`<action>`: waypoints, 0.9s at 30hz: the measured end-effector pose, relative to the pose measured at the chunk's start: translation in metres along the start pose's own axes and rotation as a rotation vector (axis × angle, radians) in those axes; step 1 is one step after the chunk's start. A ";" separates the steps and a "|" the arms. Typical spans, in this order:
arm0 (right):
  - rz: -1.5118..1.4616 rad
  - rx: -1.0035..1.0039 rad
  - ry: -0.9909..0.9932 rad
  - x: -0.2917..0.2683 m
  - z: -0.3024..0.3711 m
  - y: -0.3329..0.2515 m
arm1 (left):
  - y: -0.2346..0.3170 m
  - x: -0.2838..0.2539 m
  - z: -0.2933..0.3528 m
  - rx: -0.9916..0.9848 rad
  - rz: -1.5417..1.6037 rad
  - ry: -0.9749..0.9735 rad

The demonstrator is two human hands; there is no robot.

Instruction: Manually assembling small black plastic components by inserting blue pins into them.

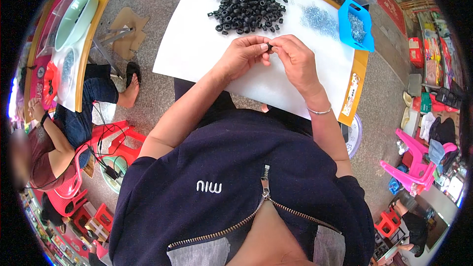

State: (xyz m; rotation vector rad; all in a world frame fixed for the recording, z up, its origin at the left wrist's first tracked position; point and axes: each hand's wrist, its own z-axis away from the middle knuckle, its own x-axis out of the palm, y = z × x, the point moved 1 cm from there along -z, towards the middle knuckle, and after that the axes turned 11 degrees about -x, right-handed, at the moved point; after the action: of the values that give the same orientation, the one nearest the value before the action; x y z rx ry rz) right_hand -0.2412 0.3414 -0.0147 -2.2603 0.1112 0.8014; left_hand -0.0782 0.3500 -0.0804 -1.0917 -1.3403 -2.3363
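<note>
Over the white tabletop point(187, 39), both my hands meet at a small black plastic part point(269, 47). My left hand point(241, 58) pinches it between thumb and forefinger, the other fingers curled below. From the other side my right hand point(297, 59) closes its thumb and fingertips on the same part; whether a smaller piece is also between them is hidden. Just beyond the hands lies a heaped pile of black ring-shaped parts point(250, 10). Small clear bluish pieces point(318, 18) are spread to the right of the pile.
A blue plastic basket point(343, 25) holding more bluish pieces stands at the table's right edge. At left, another person point(61, 152) sits by a second table bearing a pale green basin point(74, 19). A pink stool point(419, 160) lies tipped at right, near shelves point(436, 44) of goods.
</note>
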 end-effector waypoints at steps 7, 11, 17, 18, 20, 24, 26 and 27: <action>0.198 -0.287 -0.130 -0.007 0.000 0.003 | 0.002 0.006 0.003 -0.064 -0.045 0.020; 0.180 -0.264 -0.104 -0.003 0.006 0.007 | 0.001 0.010 0.003 -0.061 -0.162 0.105; -0.101 0.023 -0.032 0.002 0.013 0.006 | 0.001 0.014 0.004 -0.028 -0.171 0.130; -0.088 0.009 -0.018 0.003 0.013 0.007 | 0.001 0.013 0.004 -0.022 -0.174 0.113; -0.082 0.007 -0.002 0.007 0.015 0.008 | 0.001 0.014 0.004 -0.016 -0.211 0.112; -0.094 0.038 -0.013 0.007 0.016 0.005 | 0.001 0.013 0.006 -0.023 -0.294 0.117; -0.118 0.080 -0.029 0.005 0.016 0.003 | 0.002 0.014 0.006 -0.036 -0.309 0.100; -0.147 0.114 -0.037 0.004 0.016 0.003 | 0.003 0.016 0.007 -0.042 -0.319 0.100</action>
State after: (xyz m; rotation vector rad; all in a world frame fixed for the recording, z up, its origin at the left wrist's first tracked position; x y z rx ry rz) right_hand -0.2469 0.3507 -0.0273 -2.1182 -0.0262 0.7392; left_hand -0.0843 0.3569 -0.0650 -0.8084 -1.5295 -2.6126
